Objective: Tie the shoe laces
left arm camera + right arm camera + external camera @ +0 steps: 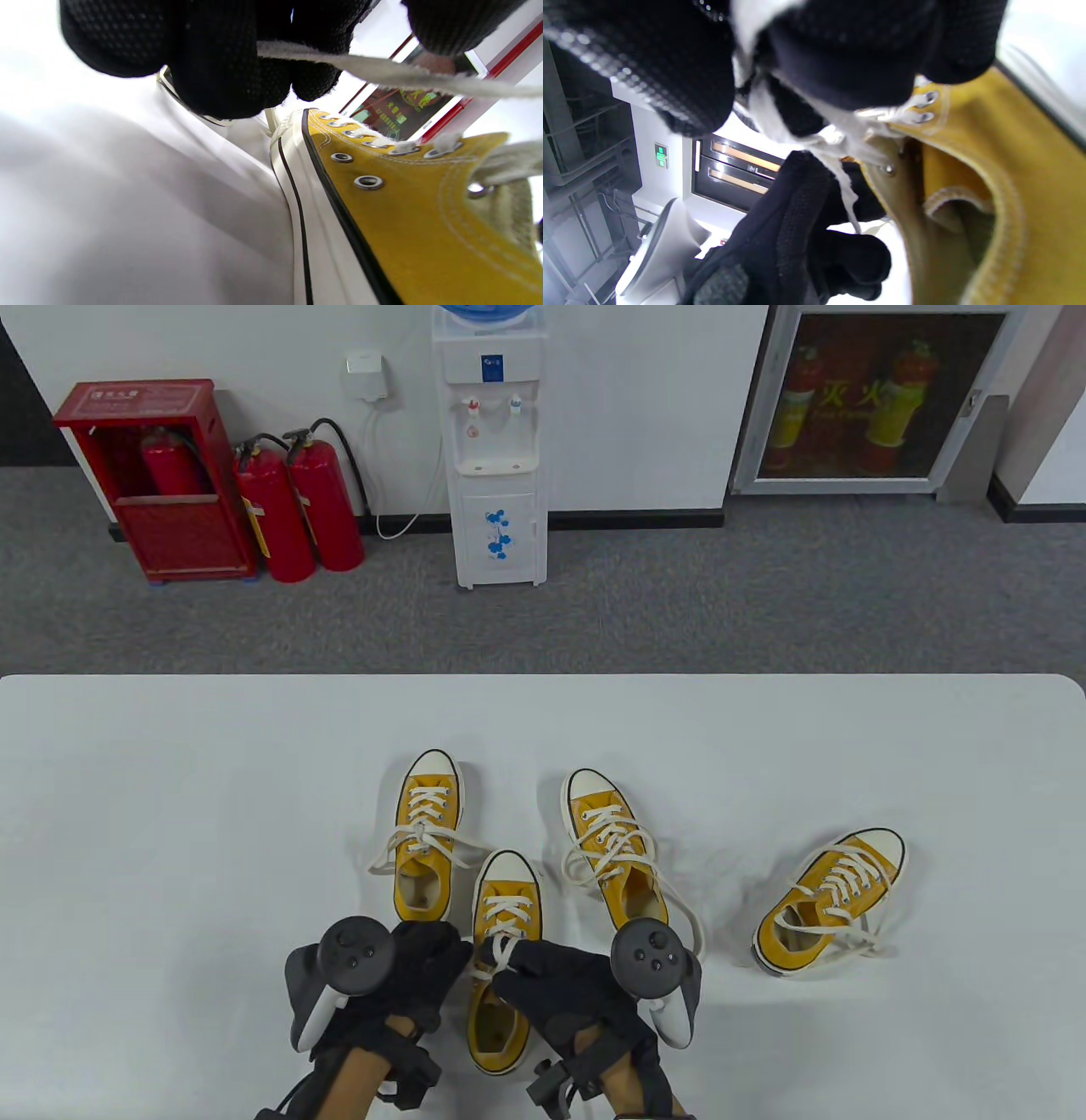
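Observation:
Several yellow canvas shoes with white laces lie on the white table (170,814). The nearest shoe (502,899) points away from me, and both gloved hands meet over its upper eyelets. My left hand (441,954) curls its fingers (220,63) around a lace end (382,74) drawn taut to the right above the shoe's side (403,220). My right hand (530,976) pinches the white lace (780,114) just above the shoe's opening (967,195), and my left hand's fingers (797,237) show below it there.
Another shoe (426,836) stands left of the held one, one (615,848) to its right, and one (836,895) lies tilted at the far right, all with loose laces. Beyond the table are fire extinguishers (297,509) and a water dispenser (496,449).

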Motion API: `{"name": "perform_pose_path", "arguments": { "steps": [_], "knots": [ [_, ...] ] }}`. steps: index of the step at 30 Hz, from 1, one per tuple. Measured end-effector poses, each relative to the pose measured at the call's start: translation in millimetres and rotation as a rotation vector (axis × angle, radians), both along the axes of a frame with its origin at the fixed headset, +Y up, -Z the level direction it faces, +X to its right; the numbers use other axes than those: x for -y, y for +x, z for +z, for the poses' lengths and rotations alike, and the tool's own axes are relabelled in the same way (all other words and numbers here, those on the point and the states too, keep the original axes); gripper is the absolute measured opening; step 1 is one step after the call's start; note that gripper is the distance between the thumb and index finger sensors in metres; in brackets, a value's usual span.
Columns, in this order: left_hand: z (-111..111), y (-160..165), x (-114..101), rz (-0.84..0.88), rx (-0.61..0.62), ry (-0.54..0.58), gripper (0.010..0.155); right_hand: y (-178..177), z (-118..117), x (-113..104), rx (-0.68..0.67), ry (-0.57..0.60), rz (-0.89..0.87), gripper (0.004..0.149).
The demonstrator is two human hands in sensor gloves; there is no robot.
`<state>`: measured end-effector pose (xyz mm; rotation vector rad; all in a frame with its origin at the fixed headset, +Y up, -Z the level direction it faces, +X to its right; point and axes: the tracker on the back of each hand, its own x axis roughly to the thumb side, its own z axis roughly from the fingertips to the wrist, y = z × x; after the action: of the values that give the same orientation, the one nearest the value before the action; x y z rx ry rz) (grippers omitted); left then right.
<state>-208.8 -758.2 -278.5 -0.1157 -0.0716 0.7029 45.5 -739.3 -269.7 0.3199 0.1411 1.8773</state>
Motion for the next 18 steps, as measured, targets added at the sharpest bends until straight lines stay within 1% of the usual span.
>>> {"name": "perform_pose_path", "arguments": {
  "steps": [3,6,12,18],
  "knots": [
    [0.1,-0.5,-0.2,0.036,0.012,0.007,0.065,0.2,0.5,0.1,0.006,-0.004,0.001,0.055],
    [0.4,-0.3,-0.5,0.088,0.029,0.007,0.065,-0.4,0.9,0.1,0.014,0.0,0.031,0.051],
    [2.9,1.5,-3.2,0.252,0.048,-0.007,0.067,-1.5,1.6,0.5,0.021,0.02,0.072,0.046],
    [4.5,4.6,-4.7,0.384,0.083,-0.038,0.066,-4.4,2.1,0.3,-0.011,0.021,0.094,0.046]
  ]
}}
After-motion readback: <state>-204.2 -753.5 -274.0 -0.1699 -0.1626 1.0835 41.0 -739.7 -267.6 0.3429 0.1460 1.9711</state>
